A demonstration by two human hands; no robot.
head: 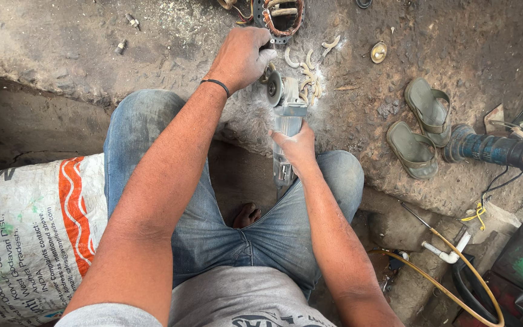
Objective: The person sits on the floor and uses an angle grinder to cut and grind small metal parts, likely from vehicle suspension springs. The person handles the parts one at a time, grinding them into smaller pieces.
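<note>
- Sandals [422, 130] and a blue drill [497, 150] lie right of the work; a printed sack [28, 236] sits left, a stator [281, 18] just ahead.
- White scraps [307, 72] litter the ground by the disc.
- Grinder [287, 130] between the knees, long axis running away from the person, disc end forward.
- Right hand [298, 145] clenched round its body.
- Left hand [240, 57] closed near the disc; what it grasps, cannot tell.

Both bare arms reach forward, away from body. Left hand [241, 57] farthest out, palm down, fingers curled closed in grip, thin dark band on wrist. Right hand [298, 148] nearer body, right of and behind left hand, fingers wrapped closed, knuckles up.
</note>
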